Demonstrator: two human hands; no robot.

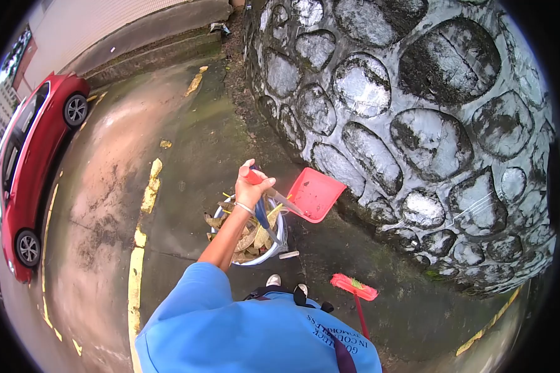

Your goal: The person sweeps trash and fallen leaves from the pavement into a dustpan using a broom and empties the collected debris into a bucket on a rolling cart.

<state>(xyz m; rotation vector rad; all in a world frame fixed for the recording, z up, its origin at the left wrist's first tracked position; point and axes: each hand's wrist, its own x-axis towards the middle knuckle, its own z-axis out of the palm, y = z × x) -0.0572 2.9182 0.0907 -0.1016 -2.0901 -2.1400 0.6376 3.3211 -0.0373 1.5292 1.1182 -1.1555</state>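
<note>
My left hand (253, 188) is wrapped round the red grip of a long-handled dustpan. The red dustpan pan (317, 194) is beyond it to the right, tilted, with a few small dark specks in it. A blue-handled stick (261, 214) passes at the same hand; I cannot tell whether the hand grips it too. Below the hand stands a whitish bin (282, 233) heaped with dry brown leaves (247, 241). My right hand is out of view. On the right, a broom with red bristles (354, 286) has its red handle running down behind my blue shirt.
A rounded stone wall (397, 168) rises close on the right. A red car (34, 161) is parked at the far left. Yellow lines (137, 267) mark the damp concrete (193, 149). My shoes (273, 280) are just below the bin.
</note>
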